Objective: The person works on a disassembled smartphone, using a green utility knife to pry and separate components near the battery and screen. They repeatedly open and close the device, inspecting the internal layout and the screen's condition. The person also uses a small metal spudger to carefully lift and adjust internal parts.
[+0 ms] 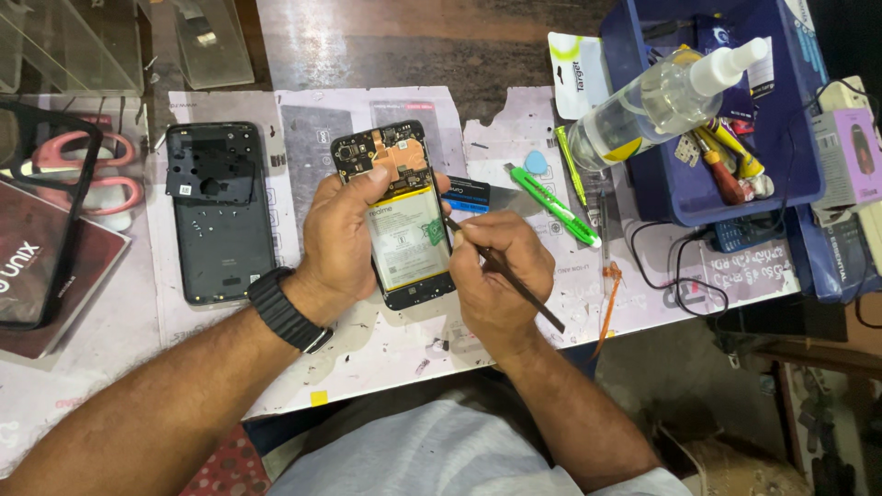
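Item: opened phone [404,216], back cover off, white battery and upper circuit board exposed; it sits at the middle of the paper-covered bench and serves as landmark for all entries below.

Left hand [344,239]: clamped round the phone's left edge, thumb pressed on the board near the top; black wristband behind it.

Right hand [496,276]: fingers closed together on a thin dark pry tool [505,276], its tip touching the phone's right edge beside the battery.

Left of the phone: removed black back cover [220,216], lying flat. Further left: pink-handled scissors [92,170], partly under a dark screen panel.

Right of the phone: green utility knife [551,204], blue pick [536,163]. Further right: blue tray [726,184] holding a clear spray bottle [657,101] and screwdrivers.

Risk, as judged: a slip of the tip could puncture or crease the battery, or nick a flex cable; too steep an angle or too much force would cause it. A loosened left grip would let the phone twist.
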